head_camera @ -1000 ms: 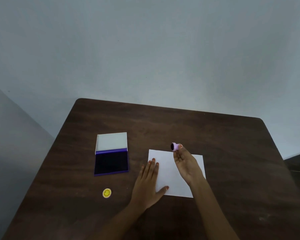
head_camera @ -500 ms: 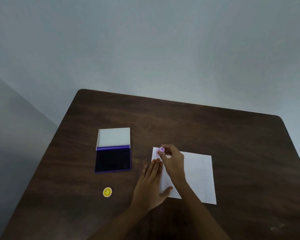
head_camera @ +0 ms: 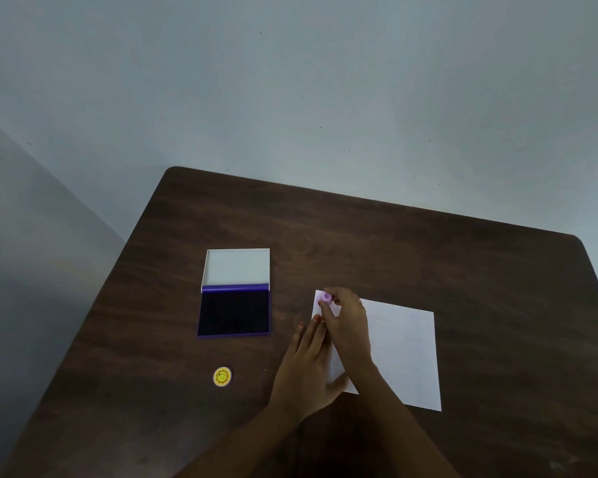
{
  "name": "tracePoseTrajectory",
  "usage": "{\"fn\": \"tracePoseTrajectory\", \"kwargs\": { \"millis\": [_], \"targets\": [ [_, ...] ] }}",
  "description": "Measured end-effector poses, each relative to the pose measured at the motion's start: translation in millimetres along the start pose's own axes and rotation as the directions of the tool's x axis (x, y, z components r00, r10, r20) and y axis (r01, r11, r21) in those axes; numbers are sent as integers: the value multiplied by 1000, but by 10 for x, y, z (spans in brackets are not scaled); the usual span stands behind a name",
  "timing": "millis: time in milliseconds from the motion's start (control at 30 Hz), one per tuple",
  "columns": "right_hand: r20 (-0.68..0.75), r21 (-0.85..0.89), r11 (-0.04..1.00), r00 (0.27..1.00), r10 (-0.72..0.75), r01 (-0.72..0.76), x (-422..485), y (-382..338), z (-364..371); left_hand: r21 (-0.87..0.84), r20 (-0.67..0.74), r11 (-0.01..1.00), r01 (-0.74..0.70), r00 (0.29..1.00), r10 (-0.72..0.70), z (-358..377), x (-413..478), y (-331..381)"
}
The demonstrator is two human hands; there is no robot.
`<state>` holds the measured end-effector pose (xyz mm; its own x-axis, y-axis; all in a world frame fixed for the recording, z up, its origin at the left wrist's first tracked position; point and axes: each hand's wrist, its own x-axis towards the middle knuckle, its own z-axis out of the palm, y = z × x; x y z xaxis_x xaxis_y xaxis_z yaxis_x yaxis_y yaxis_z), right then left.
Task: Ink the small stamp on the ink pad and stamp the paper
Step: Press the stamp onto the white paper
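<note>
The right hand [head_camera: 347, 322] pinches the small stamp [head_camera: 325, 298] on the paper's [head_camera: 399, 350] far-left corner; the left hand [head_camera: 308, 367], flat and empty, pins the near-left edge. Tilting or sliding could smear the print (ink pad [head_camera: 234, 312] lies open, left on the desk [head_camera: 428, 253]).

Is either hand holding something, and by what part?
The right hand pinches the small pink stamp by its sides; the left hand lies flat, holding nothing.
</note>
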<state>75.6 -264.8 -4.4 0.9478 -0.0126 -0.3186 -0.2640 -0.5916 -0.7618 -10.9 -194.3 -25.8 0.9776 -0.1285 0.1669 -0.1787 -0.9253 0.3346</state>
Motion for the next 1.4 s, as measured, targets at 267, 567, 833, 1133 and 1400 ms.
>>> {"fn": "tracePoseTrajectory", "kwargs": {
  "millis": [267,567,833,1133,1400],
  "targets": [
    [-43,-3,997,996,-77,77,-18,1,28,15,-7,1000,-11,1000,11,-38,1,9],
    [-60,23,991,990,-131,132,-39,-7,41,-9,39,1000,-3,999,4,-76,11,23],
    [-36,49,996,997,-69,71,-65,23,55,-39,69,999,-4,998,7,-55,-5,7],
    [-99,318,948,995,13,19,28,-114,-341,-98,167,991,86,984,-69,-51,3,1],
    [246,917,191,874,419,-349,148,124,-757,-93,206,991,101,975,-80,-9,-2,-27]
  ]
}}
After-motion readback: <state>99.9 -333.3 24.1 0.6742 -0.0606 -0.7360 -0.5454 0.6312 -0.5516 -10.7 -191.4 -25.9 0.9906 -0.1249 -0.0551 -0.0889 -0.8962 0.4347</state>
